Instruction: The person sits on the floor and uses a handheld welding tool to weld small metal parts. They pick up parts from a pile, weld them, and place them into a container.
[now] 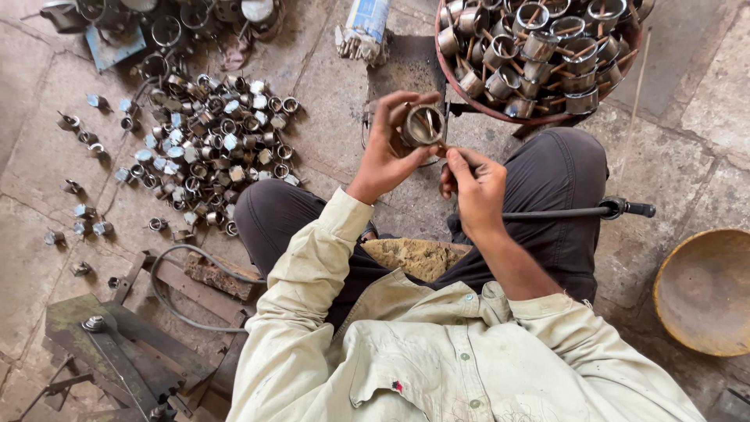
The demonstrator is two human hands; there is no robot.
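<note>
My left hand (pixel 384 148) grips a short metal ring (pixel 423 126), holding it up with its open end toward me. A thin wooden stick (pixel 430 125) lies across the inside of the ring. My right hand (pixel 473 184) is just below and right of the ring, fingertips pinched at the stick's lower end. Both hands hover above my knees, in dark trousers, over the stone floor.
A round red basin (pixel 539 119) ahead holds several metal rings with sticks in them. A heap of small metal rings and nuts (pixel 207 144) covers the floor at left. A black rod (pixel 578 211) lies by my right knee, a brown bowl (pixel 703 293) at right, a metal jig (pixel 117 344) lower left.
</note>
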